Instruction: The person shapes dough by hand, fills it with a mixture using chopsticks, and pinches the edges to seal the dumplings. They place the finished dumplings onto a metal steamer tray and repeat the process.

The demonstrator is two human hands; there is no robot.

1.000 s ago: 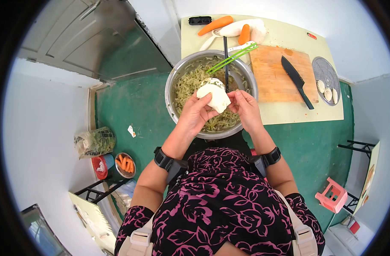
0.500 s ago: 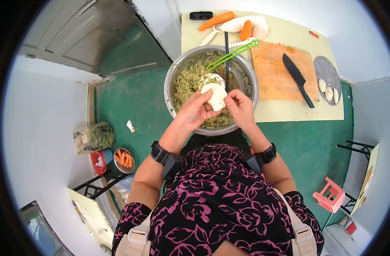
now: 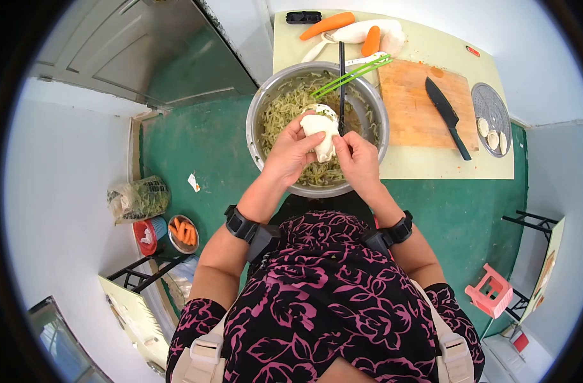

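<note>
My left hand [image 3: 290, 150] is closed around a pale, partly folded dumpling [image 3: 318, 135], with its thumb across the dough. My right hand [image 3: 358, 159] pinches the dumpling's right edge between thumb and fingers. Both hands are over the near part of a large metal bowl [image 3: 256, 127] of shredded green filling [image 3: 277, 115]. Just behind the dumpling is a white rounded thing with green bits [image 3: 326, 110], partly covered by it. Black chopsticks [image 3: 342, 70] and green chopsticks [image 3: 352, 76] lean in the bowl.
To the right are a wooden cutting board [image 3: 406, 115] with a black knife [image 3: 442, 105] and a round grey tray [image 3: 489, 102] holding three dumplings [image 3: 493, 138]. Carrots [image 3: 328, 25] and a white radish [image 3: 358, 33] lie at the table's back. A pink stool [image 3: 489, 292] stands lower right.
My left hand has shifted its hold, its thumb now lying across the dough. The right fingers have moved closer along the dumpling's edge. The view has shifted slightly.
</note>
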